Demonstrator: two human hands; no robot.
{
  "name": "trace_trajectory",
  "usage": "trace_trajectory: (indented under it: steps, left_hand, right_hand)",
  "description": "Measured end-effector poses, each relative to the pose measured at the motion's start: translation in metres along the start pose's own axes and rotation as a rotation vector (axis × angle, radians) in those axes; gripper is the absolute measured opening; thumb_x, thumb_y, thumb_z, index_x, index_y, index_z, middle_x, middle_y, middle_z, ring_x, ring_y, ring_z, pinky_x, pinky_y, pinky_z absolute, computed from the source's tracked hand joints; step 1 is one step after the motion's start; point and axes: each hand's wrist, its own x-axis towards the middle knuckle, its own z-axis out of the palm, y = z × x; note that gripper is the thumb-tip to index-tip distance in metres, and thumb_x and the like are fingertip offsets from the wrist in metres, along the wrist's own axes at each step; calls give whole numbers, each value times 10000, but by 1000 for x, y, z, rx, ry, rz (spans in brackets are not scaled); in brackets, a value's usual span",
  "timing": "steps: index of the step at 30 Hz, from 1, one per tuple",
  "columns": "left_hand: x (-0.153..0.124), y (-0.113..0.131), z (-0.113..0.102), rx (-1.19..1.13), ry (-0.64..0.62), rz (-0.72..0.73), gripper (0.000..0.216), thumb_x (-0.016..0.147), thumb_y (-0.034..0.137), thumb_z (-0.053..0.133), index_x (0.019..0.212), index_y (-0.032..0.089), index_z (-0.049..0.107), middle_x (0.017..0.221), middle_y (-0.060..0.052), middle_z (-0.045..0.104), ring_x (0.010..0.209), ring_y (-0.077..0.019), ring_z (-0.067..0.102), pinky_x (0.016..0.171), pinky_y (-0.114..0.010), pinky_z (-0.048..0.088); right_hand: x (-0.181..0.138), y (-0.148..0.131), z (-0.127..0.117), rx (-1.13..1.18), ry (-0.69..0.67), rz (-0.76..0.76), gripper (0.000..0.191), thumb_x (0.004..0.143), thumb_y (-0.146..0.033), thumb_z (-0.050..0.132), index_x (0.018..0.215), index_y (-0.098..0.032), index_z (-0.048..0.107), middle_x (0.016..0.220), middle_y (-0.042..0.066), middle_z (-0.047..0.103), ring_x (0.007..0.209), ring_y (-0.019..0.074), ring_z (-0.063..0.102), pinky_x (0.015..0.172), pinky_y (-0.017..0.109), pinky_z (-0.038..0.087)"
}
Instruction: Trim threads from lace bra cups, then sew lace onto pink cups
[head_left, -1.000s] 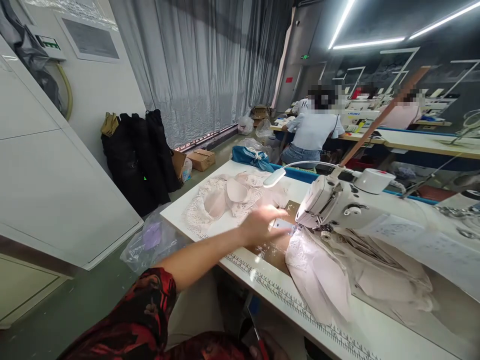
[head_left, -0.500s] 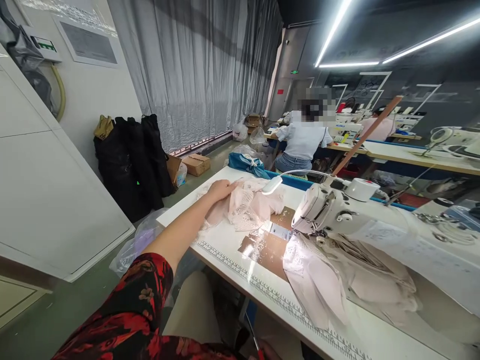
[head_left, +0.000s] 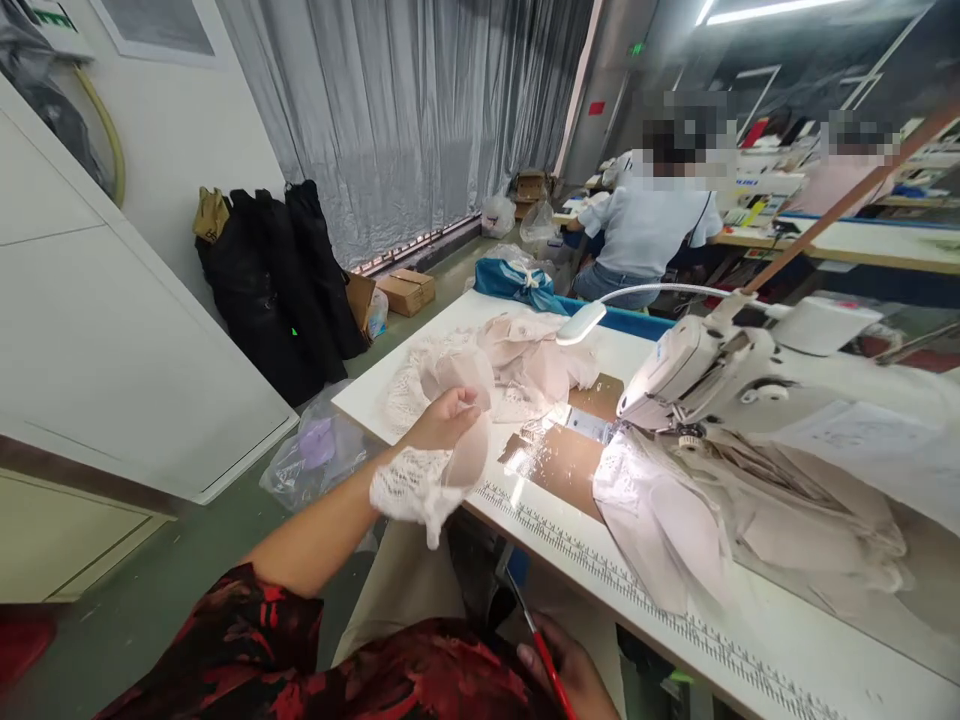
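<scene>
My left hand (head_left: 444, 420) is closed on a pale pink lace-edged fabric piece (head_left: 471, 455), lifted over the table's front left edge. Its white lace end (head_left: 420, 482) hangs below my wrist. Behind it, more pale pink lace fabric (head_left: 525, 350) lies bunched on the white table. Low in the view, my right hand (head_left: 574, 665) is wrapped round a red-handled tool (head_left: 551, 660) with a thin metal blade; its exact kind is unclear. To the right, another pink lace-trimmed fabric piece (head_left: 660, 520) lies under the head of a white sewing machine (head_left: 675, 370).
A ruler strip (head_left: 600, 560) runs along the table's front edge. A lamp (head_left: 581, 323) on a bent neck hangs over the fabric. Black wrapped bundles (head_left: 262, 290) and a cardboard box (head_left: 407, 291) stand on the floor at left. A co-worker (head_left: 649, 225) sits ahead.
My left hand has come back toward me, lifting a lace-edged fabric piece from the bunch. My right hand with the red-handled tool shows more fully. The camera view has tilted down and left.
</scene>
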Motion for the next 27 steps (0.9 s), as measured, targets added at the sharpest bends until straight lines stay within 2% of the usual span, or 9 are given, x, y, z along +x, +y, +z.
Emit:
trace_trajectory:
  steps: [2,3,6,9,12,16,22,27]
  left_hand:
    - [-26,-16,4,-91,-26,-52,446,803,448,600,1118,150,498,772,-1,601,630,-117,551,593,-222,424]
    - [-38,-22,6,-140,-30,-81,474,780,487,626,1093,150,510,791,-6,611,661,-125,564,618,-229,432]
    - [-66,-35,4,-214,-48,-166,478,719,514,694,981,135,568,824,-11,620,713,-124,567,668,-228,432]
    - [-83,-47,-3,-196,-142,-229,442,722,501,701,911,111,614,804,-12,617,701,-107,544,666,-215,414]
    - [-92,-62,-10,-186,-177,-244,420,731,500,693,850,102,632,718,7,594,638,-85,504,618,-196,380]
    - [-101,-77,-20,-149,-188,-245,397,757,490,672,802,97,647,665,13,586,610,-80,492,594,-191,360]
    - [-106,-83,-38,-83,-270,-208,384,784,457,662,861,84,711,763,-39,678,705,-117,570,671,-211,416]
    - [-106,-86,-49,-129,-390,-252,418,805,470,640,941,82,717,868,-83,710,776,-151,603,716,-237,448]
  right_hand:
    - [-7,7,-3,28,-96,8,539,738,-576,661,1103,-181,690,996,95,736,982,350,655,879,435,525]
    - [-9,7,-6,40,-142,0,600,739,-589,648,1156,-159,671,1071,120,722,1038,368,633,932,454,492]
    - [-10,-8,-16,77,-253,-24,631,765,-554,643,1254,-157,613,1125,124,705,1068,357,618,954,450,474]
    - [-4,-30,-20,61,-278,-20,632,759,-545,657,1256,-158,614,1127,132,703,1102,364,599,984,475,447]
    - [5,-48,-15,101,-312,-24,588,781,-505,660,1270,-185,600,1226,128,656,1176,350,557,1019,476,418]
    - [22,-66,-2,102,-395,-57,529,810,-434,658,1276,-197,583,1179,100,671,1096,312,598,962,433,466]
    - [44,-83,16,12,-459,-108,496,810,-402,669,1258,-206,581,1024,49,697,970,271,628,852,355,509]
    - [55,-96,28,-75,-466,-171,488,824,-394,652,1270,-215,567,1064,56,694,976,268,629,834,335,510]
